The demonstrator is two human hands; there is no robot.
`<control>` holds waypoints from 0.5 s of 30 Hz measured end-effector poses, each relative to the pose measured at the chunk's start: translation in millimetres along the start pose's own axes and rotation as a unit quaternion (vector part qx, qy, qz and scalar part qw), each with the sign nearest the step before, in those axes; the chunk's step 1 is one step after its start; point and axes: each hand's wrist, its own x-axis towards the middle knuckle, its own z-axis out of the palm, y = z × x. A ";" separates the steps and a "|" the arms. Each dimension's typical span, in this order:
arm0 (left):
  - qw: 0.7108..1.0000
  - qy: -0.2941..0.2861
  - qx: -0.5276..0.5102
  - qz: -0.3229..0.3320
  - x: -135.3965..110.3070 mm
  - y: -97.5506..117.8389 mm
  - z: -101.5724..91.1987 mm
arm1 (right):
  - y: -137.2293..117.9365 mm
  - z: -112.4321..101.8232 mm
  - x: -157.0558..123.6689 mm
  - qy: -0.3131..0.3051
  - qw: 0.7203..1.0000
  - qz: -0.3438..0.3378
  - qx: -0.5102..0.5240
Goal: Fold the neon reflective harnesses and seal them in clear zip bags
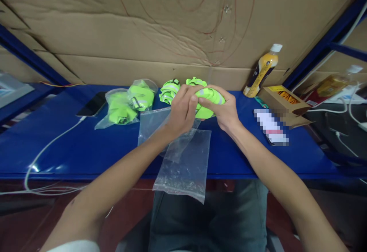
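Both my hands are closed round a bundled neon-green reflective vest (pixel 211 96) with pale silver strips. My left hand (pixel 183 108) presses its left side, covering part of it. My right hand (pixel 226 110) wraps the right side, thumb across the front. Just behind and left of my left hand sits another rolled reflective vest (pixel 169 90). Below my hands lie clear plastic bags (pixel 186 164), flat and overlapping, one hanging over the table's front edge. Further left are two green bundles in clear bags, a nearer one (pixel 122 106) and another (pixel 142 95) beside it.
The blue table (pixel 65 145) backs onto a cardboard panel (pixel 114 41). A phone (pixel 91 104) with a white cable (pixel 54 141) lies left. On the right stand a drink bottle (pixel 262 70) and an open carton (pixel 283 101), with a blurred-out flat item (pixel 271 127) in front.
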 end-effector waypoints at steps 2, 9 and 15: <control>1.000 -0.009 -0.004 -0.016 5.4 -1.7 -1.5 | 1.1 -3.8 4.6 0.023 1.000 -0.001 0.007; 0.973 -0.087 0.191 -0.101 21.5 23.8 -46.0 | -0.6 -46.8 33.1 0.127 0.992 0.019 -0.003; 0.857 -0.480 0.185 -0.016 -17.1 70.7 -65.6 | 0.3 -67.3 43.5 0.157 0.987 0.024 -0.007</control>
